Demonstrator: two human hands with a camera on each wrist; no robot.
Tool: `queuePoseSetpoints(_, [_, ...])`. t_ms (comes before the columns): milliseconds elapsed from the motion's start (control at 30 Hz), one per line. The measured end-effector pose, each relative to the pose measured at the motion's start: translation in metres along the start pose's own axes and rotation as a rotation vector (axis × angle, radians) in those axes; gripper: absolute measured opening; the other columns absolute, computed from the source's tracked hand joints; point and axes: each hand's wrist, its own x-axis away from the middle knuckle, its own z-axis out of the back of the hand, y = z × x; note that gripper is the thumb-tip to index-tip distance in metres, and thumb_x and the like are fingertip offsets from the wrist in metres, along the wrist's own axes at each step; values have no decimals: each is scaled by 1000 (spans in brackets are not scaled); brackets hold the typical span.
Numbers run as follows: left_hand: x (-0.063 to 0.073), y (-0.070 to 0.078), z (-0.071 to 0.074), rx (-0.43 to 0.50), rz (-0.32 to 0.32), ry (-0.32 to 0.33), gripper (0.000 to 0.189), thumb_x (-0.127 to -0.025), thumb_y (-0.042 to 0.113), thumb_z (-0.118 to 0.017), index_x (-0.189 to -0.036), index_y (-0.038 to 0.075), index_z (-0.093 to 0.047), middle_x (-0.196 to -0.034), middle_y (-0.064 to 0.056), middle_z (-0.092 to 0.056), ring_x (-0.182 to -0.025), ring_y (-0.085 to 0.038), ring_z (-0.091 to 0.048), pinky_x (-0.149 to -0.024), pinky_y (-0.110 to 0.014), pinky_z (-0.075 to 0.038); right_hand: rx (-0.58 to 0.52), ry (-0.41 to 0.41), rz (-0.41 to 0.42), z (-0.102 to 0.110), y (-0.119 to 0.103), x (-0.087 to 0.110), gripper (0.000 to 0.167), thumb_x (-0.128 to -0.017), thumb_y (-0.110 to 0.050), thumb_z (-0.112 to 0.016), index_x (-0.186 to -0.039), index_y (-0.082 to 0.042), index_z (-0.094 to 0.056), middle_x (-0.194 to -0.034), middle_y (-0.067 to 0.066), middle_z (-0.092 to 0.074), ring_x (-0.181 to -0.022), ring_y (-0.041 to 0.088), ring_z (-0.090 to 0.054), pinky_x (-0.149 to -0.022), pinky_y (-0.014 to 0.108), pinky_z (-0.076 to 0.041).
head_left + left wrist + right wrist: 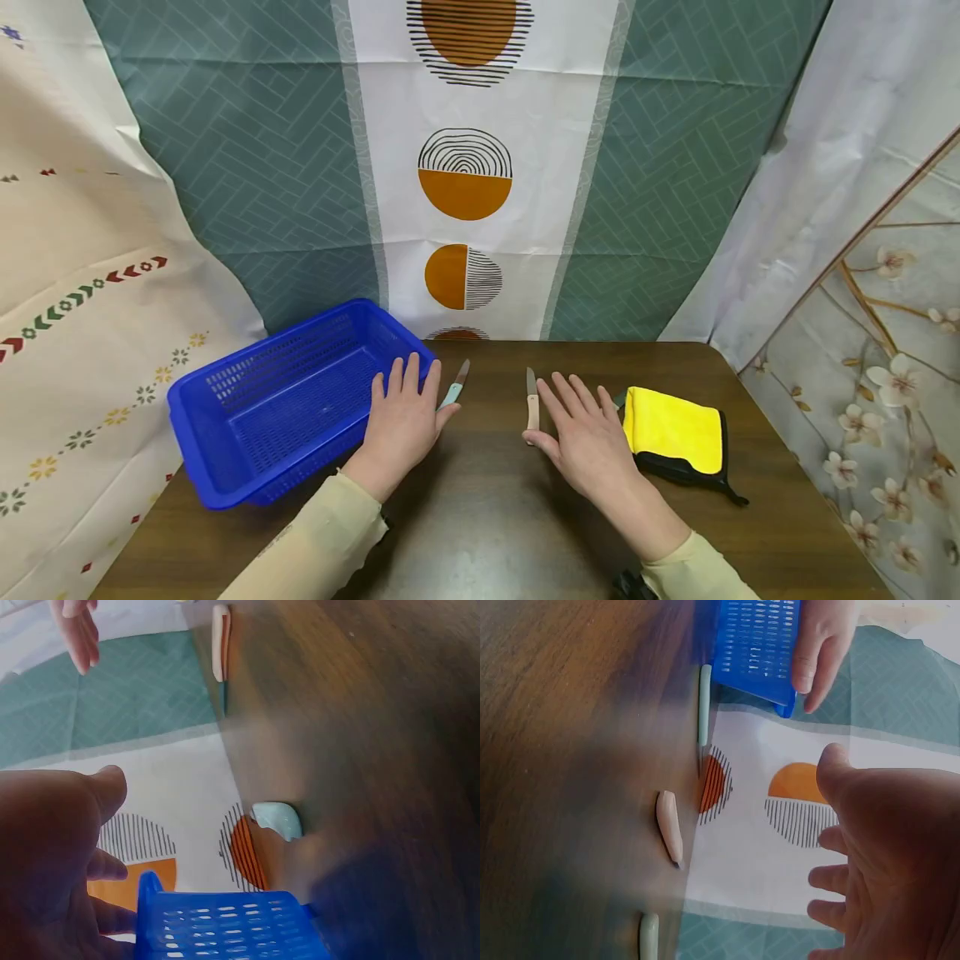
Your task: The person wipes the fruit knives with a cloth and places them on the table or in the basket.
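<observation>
My left hand (pixel 405 429) is held palm down with straight, spread fingers, overlapping the right end of the blue plastic basket (pixel 288 417) in the head view. Beside its thumb lies a small knife with a light blue handle (pixel 452 395), blade pointing away. My right hand (pixel 588 442) is likewise spread, with nothing in its grasp. Close to its thumb is a second knife with a pale peach handle (pixel 533 410). A third, pale green handle (pixel 649 937) shows at the bottom of the right wrist view; in the head view my right hand mostly hides it.
A folded yellow cloth (pixel 675 429) with black edging and a loop lies right of my right hand. Everything rests on a dark brown wooden table (pixel 480 517). Behind it hangs a green and white patterned curtain (pixel 300 167), with more fabric at both sides.
</observation>
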Motion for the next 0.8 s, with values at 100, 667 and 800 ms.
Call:
queuePoseSetpoints(100, [1, -2, -4, 1, 15, -41, 78, -107, 58, -66, -162, 5, -51, -163, -31, -48, -152, -54, -42, -119, -74, -34, 2, 1, 0, 0, 1, 0, 82, -101, -57, -74, -165, -10, -51, -169, 18, -48, -157, 42, -41, -124, 69, -31])
queuePoseSetpoints(667, [9, -13, -15, 7, -63, 64, 75, -107, 54, -70, -161, 4, -53, -149, -25, -62, -139, -45, -57, -118, -75, -34, 4, -1, -14, -3, 9, 2, 84, -102, -58, -73, -166, -10, -50, -168, 20, -48, -156, 44, -42, -124, 70, -30])
queuePoseSetpoints(800, [12, -16, -14, 16, -76, 84, 75, -106, 53, -72, -160, 4, -54, -145, -23, -64, -135, -44, -60, -118, -74, -35, 14, 4, -19, -3, 13, 3, 83, -101, -58, -74, -165, -10, -51, -167, 20, -49, -156, 44, -43, -123, 69, -32])
